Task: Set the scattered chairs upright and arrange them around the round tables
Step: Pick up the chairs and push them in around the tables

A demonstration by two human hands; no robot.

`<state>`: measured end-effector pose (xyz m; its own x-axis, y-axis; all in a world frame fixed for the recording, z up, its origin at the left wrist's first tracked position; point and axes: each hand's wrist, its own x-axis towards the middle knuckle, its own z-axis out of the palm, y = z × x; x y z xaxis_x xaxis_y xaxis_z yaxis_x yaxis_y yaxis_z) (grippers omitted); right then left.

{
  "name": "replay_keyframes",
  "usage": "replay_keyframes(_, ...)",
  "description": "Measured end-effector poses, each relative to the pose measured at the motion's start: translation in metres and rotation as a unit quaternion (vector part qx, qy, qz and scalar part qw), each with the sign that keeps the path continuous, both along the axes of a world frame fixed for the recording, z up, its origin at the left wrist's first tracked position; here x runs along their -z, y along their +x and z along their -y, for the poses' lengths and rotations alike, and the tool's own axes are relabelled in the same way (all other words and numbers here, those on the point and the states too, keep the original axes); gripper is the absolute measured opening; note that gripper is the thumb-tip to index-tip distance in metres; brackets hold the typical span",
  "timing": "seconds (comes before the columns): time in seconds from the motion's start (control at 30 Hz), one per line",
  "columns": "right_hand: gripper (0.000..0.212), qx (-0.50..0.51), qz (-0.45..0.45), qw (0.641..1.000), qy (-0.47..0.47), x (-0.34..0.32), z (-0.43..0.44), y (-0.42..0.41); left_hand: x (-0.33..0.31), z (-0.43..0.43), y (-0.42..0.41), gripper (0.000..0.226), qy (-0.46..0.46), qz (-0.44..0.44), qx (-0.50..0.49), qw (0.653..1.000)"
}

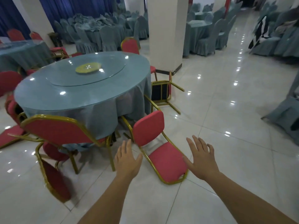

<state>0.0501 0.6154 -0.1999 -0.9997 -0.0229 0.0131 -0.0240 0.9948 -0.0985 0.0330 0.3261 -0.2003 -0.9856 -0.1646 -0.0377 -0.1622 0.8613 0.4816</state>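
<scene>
- Chair with red padding and a gold metal frame lies tipped on its back on the glossy white tiled floor. Its backrest is flat on the tiles, its seat pad stands up, and its legs point toward the worktop.
- Left hand hovers just beside the chair's left frame rail, fingers spread wide, holding nothing.
- Right hand hangs at the opposite side, over the right edge of the backrest, fingers also spread and empty; whether it touches the pad cannot be told.
- The fallen chair sits between the two hands, near the worktop's front edge.
- Round worktop draped in blue-grey cloth stands just behind, carrying a glass turntable with a yellow-green disc at its centre.
- Second red chair stands on its legs to the left, its back toward the camera, against the cloth.
- Blurred red chair lies tilted on the floor below it.
- Overturned chair with a dark underside lies on its side right of the worktop, near a white square pillar.
- Chairs in grey-blue covers ring further tables in the background.
</scene>
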Motion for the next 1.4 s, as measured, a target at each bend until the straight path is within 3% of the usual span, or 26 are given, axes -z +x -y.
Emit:
replay_keyframes(0.27,0.068,0.001,0.065,0.996,-0.065,0.035,-0.063,-0.054,0.043,-0.066,-0.036,0.080,0.007,0.105,-0.013,0.994)
replay_keyframes(0.5,0.062,0.036,0.095,0.989,-0.110,0.047,-0.113,-0.138,0.089,-0.115,-0.112,0.076,0.130,0.180,-0.052,0.974)
replay_keyframes(0.87,0.056,0.093,0.191,0.965,-0.155,0.081,-0.203,-0.225,0.134,-0.172,-0.171,0.071,0.234,0.317,-0.159,0.905)
replay_keyframes(1.03,0.058,0.045,0.258,0.945,-0.195,0.108,-0.216,-0.278,0.145,-0.194,-0.182,0.063,0.276,0.314,-0.275,0.866)
replay_keyframes(1.17,0.061,-0.004,0.315,0.922,-0.224,0.121,-0.229,-0.317,0.138,-0.237,-0.164,0.057,0.319,0.299,-0.386,0.812)
replay_keyframes(1.4,0.057,0.026,0.371,0.902,-0.218,0.165,-0.251,-0.345,0.171,-0.290,-0.170,0.049,0.367,0.312,-0.442,0.757)
